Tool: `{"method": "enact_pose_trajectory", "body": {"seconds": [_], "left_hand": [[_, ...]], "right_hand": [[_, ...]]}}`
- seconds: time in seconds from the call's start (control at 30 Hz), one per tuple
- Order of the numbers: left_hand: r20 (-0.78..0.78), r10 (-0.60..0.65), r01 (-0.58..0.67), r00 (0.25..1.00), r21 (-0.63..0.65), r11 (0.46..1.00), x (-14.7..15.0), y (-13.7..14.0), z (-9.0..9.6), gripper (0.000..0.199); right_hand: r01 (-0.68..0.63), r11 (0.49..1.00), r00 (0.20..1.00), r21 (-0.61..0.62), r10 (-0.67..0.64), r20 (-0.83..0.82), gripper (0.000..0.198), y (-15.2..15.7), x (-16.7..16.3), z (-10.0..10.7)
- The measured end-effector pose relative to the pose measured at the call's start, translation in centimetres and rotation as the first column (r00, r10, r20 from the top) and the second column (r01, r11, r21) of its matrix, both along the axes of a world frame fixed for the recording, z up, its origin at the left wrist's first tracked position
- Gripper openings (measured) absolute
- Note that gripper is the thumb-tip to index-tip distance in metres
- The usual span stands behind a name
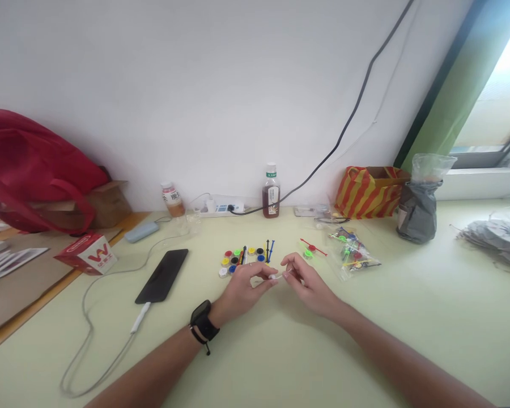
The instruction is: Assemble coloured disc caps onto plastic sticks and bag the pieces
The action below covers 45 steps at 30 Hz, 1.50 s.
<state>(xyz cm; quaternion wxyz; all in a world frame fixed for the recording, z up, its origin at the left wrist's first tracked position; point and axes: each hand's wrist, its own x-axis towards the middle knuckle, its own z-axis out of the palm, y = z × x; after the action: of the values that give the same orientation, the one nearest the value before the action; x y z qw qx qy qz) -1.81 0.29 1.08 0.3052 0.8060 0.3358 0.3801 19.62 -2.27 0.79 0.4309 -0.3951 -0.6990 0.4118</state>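
Observation:
My left hand (pixel 247 288), with a dark watch on its wrist, pinches a small white plastic piece (pixel 274 276) between thumb and forefinger. Fingertips of my right hand (pixel 308 283) close on the thin end of the same white piece, just to its right. Its exact shape is partly hidden by the fingers. Behind my left hand lie several round plastic discs (pixel 225 262) in red, yellow, green, black, blue and white, and narrow arrows (pixel 271 250). Beyond my right hand are a red arrow spinner (pixel 311 248) and a green disc (pixel 308 255).
A clear bag of coloured spinner parts (pixel 355 252) lies to the right. On the left are a black phone (pixel 162 276) on a cable and a red-white box (pixel 87 253). A dark drink bottle (pixel 271 195) and power strip (pixel 221 209) stand against the wall.

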Motion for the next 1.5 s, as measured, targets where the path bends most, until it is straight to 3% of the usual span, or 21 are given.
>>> {"method": "enact_pose_trajectory", "body": {"seconds": [0.23,0.37,0.53,0.63,0.77,0.87,1.0,1.1,1.2,1.3,1.4,1.5], "left_hand": [[0.105,-0.029,0.046,0.994,-0.155,0.987,0.4,-0.4,0.1,0.02],[0.26,-0.105,0.197,0.96,-0.357,0.913,0.4,-0.4,0.3,0.025],[0.383,0.004,0.192,0.924,-0.474,0.859,0.2,0.6,-0.4,0.029],[0.439,0.062,0.18,0.896,-0.487,0.854,0.0,1.2,-0.7,0.031],[0.446,0.081,0.175,0.891,-0.503,0.846,-0.1,1.3,-0.4,0.032],[0.439,0.084,0.168,0.894,-0.504,0.847,-0.1,1.2,-0.3,0.032],[0.444,0.106,0.139,0.89,-0.485,0.863,-0.1,1.4,-0.6,0.034],[0.449,0.101,0.148,0.888,-0.486,0.862,-0.1,1.4,-0.5,0.036],[0.442,0.099,0.151,0.891,-0.496,0.855,0.0,1.2,-0.2,0.034],[0.429,0.094,0.148,0.899,-0.497,0.855,0.0,1.2,-0.2,0.032],[0.433,0.103,0.139,0.895,-0.492,0.859,-0.1,1.3,-0.4,0.031],[0.428,0.106,0.13,0.898,-0.488,0.863,-0.1,1.3,-0.4,0.032]], "right_hand": [[0.013,1.0,1.0,0.008,-0.013,-0.015,0.021,0.4,0.2,-0.3],[0.039,0.999,0.996,0.003,-0.038,-0.079,0.029,0.7,0.2,-0.5],[0.159,0.986,0.982,0.05,-0.153,-0.107,0.048,1.0,0.6,-0.5],[0.168,0.977,0.986,0.135,-0.165,-0.032,0.036,1.0,1.0,-0.3],[0.124,0.976,0.992,0.181,-0.123,-0.02,0.045,0.6,0.9,-0.1],[0.076,0.99,0.997,0.12,-0.077,0.0,0.032,0.3,0.8,0.1],[-0.043,0.999,0.999,-0.001,0.043,0.008,0.058,0.5,0.9,0.3],[0.035,0.999,0.998,0.004,-0.035,-0.044,0.034,0.6,0.8,0.3],[0.08,0.997,0.994,0.018,-0.078,-0.075,0.048,0.4,0.5,0.2],[0.054,0.998,0.998,0.03,-0.053,-0.038,0.032,0.4,0.6,0.0],[0.012,1.0,1.0,-0.004,-0.012,0.005,0.061,0.6,0.8,0.0],[0.053,0.999,0.999,-0.002,-0.053,-0.003,0.054,0.9,0.9,0.2]]}}
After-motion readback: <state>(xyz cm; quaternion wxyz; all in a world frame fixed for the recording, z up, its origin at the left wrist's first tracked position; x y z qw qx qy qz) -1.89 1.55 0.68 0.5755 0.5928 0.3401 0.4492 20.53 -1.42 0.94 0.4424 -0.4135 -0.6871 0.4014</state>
